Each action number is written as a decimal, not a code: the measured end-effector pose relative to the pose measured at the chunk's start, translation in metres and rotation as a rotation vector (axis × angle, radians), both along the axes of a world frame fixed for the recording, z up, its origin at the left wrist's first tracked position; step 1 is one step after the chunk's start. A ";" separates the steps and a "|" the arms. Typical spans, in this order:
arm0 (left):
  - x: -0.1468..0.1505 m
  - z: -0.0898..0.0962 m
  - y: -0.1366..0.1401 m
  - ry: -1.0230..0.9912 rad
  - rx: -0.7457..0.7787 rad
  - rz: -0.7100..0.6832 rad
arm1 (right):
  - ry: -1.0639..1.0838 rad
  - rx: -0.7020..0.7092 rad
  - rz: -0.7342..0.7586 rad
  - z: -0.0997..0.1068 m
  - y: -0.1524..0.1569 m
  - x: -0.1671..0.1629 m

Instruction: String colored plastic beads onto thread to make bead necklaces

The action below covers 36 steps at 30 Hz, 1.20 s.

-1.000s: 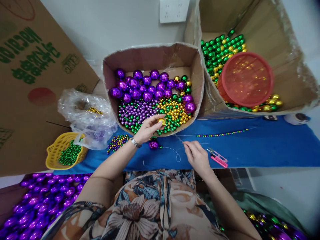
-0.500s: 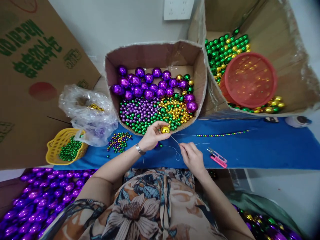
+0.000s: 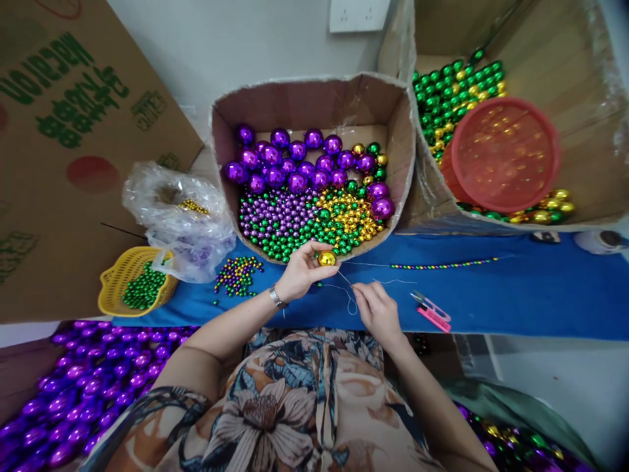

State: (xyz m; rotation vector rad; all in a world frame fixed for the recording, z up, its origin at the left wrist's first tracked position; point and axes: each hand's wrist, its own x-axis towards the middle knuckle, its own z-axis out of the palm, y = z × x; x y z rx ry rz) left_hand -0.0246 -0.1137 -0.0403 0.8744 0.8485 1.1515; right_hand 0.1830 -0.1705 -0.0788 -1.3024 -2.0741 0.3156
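Observation:
A large shiny gold bead is pinched between the thumb and fingers of my left hand, at the front rim of the bead box. My right hand, just right of it and lower, grips a thin needle whose far end reaches up to the bead. A pale thread loops on the blue cloth between the hands. Thread also runs right to a strung row of small green, purple and gold beads. Whether the needle is inside the bead cannot be made out.
A cardboard box holds purple, green and gold beads. Right of it, another box carries a red tub. Pink-handled thread snips lie right of my hands. Loose small beads and a yellow basket are to the left.
The view has shifted slightly, so the boxes and cloth sit a little differently in frame. Both hands keep their grips, the needle still pointing at the gold bead.

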 end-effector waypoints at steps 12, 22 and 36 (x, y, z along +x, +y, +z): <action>-0.004 -0.006 -0.007 0.194 0.139 -0.192 | 0.084 -0.051 0.033 0.005 0.001 -0.007; -0.078 -0.004 0.079 1.617 0.566 -0.082 | 0.012 0.021 -0.049 -0.002 0.006 0.000; -0.056 0.001 0.067 0.307 0.041 0.085 | 0.022 0.029 -0.032 0.009 0.008 -0.014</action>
